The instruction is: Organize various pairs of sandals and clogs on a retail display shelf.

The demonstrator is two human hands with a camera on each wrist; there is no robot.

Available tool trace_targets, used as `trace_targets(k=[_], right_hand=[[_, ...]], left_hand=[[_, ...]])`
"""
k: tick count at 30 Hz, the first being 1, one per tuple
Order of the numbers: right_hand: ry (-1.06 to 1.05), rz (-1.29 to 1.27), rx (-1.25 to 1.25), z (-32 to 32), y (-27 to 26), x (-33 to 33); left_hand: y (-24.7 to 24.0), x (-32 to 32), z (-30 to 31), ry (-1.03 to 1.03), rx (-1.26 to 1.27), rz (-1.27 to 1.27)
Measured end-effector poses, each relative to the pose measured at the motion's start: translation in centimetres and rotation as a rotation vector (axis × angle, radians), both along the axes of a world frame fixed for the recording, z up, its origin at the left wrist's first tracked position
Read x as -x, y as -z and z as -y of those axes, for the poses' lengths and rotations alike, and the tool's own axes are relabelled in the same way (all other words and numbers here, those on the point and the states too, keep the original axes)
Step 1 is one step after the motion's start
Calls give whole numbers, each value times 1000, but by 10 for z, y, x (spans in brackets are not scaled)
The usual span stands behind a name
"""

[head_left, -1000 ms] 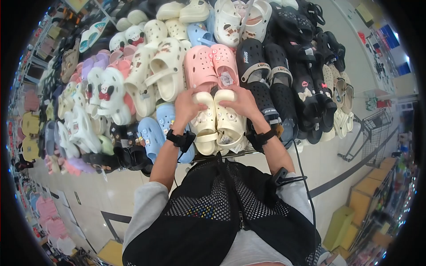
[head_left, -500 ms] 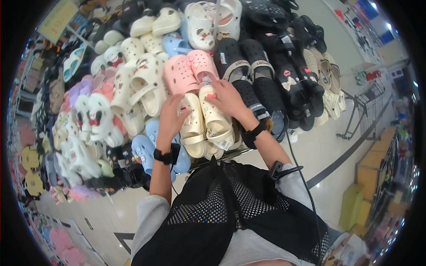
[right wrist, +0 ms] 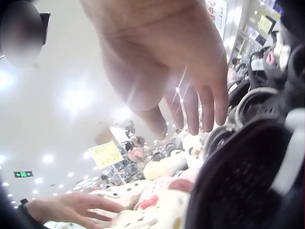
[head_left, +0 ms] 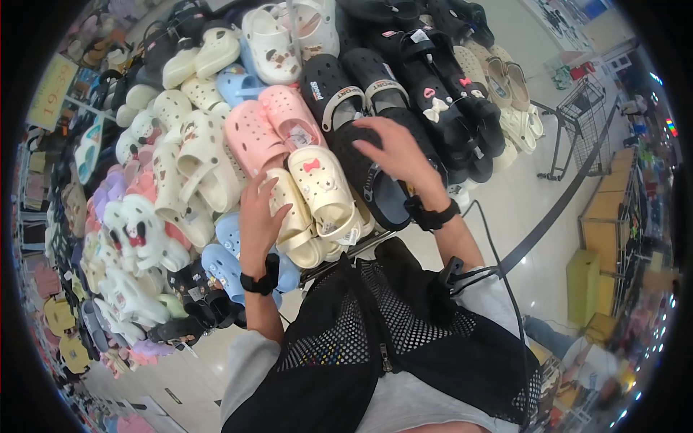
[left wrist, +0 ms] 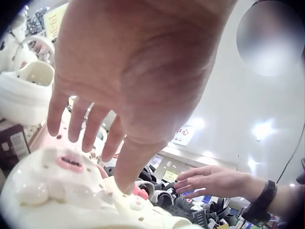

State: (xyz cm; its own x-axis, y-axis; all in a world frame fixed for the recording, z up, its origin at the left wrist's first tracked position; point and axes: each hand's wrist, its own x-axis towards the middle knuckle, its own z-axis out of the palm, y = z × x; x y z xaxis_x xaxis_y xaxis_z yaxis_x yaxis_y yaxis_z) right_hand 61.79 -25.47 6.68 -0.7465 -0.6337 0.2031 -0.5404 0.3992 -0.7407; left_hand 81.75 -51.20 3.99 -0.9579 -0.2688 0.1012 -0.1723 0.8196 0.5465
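The right hand [head_left: 401,155] has just let go of the cream shoes [head_left: 325,195] and moved off to its own side. A second ago both hands were on the toes of this pair, and now the right one hangs over the black shoes [head_left: 349,148]. The left hand [head_left: 261,216] has stayed close by the pair. To me this means the cream shoes are set down, and the work of laying them straight looks nearly done. Its fingers are spread wide, a little bent, and hold nothing. They are just beside the left cream shoe, with the tips near the pink shoes [head_left: 256,133], but I can't tell if the thumb touches the cream one. The right fingers are wide too, with a big gap by the thumb, and nothing is in them. The cream shoes lie side by side between the two hands, toes up against the pink shoes and heels toward the person. The one with a red bow [head_left: 311,165] is the right one. It lies apart from the right fingers, with the black shoes next to it.
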Motion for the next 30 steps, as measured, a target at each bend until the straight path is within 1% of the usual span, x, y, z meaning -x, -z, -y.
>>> trace_targets(k=[2,3,4,5,6,7,8,9,10,12,13,14,15,16,17,18,20,21,22,24,25,26,27,28,29,30], right_hand=[[97,-45,-56,-29,2,21],[139,-55,-129,-41,1,30],[134,-89,-141,-50,6,44],[100,-96,-200,-58,9,57],[64,-101,-258,-61,10,66],[53,-90,-248,-61,15,74],[-30,-83,-298,-59,19,85],[-111,-81,-347,-57,23,98],[-118,-83,-333,-54,26,108],[-293,-78,-504,-40,36,130],[-345,-58,-589,-28,49,144],[-352,-62,-570,-21,44,146],[-392,21,-704,-14,34,146],[-429,106,-837,-7,25,146],[-483,104,-869,-3,19,147],[-468,160,-876,1,23,151],[-473,224,-972,8,17,154],[-452,217,-1007,6,4,151],[-463,221,-997,7,6,153],[-561,118,-990,8,3,155],[-561,108,-958,4,0,155],[-567,102,-954,0,-5,159],[-644,81,-912,-4,-11,162],[-723,64,-869,-7,-11,165],[-732,63,-870,-8,-8,168],[-727,116,-915,-6,-1,174]], left_hand=[[-21,0,-6,-28,-36,-55],[-32,2,-9,-8,-6,-88],[-47,7,-13,-14,0,-83],[-61,16,-19,31,-70,-57],[-68,24,-26,74,-139,-28],[-70,35,-33,95,-142,-9],[-68,50,-39,86,-128,-5],[-61,68,-44,168,-52,-7],[-52,85,-49,248,22,-6],[-18,126,-57,263,29,47],[-19,146,-66,224,65,190],[-20,166,-75,183,102,334],[-11,184,-78,174,120,339],[5,201,-77,168,73,453],[16,212,-77,162,26,565],[19,216,-79,160,46,566],[25,220,-82,146,28,533],[26,221,-84,78,1,499],[27,222,-83,70,8,510],[22,222,-81,140,15,541],[17,219,-81,131,18,543],[11,217,-80,134,-91,539],[4,216,-81,140,-201,535],[-6,215,-83,134,-202,535],[-15,215,-84,131,-305,563],[-20,213,-85,128,-408,585]])
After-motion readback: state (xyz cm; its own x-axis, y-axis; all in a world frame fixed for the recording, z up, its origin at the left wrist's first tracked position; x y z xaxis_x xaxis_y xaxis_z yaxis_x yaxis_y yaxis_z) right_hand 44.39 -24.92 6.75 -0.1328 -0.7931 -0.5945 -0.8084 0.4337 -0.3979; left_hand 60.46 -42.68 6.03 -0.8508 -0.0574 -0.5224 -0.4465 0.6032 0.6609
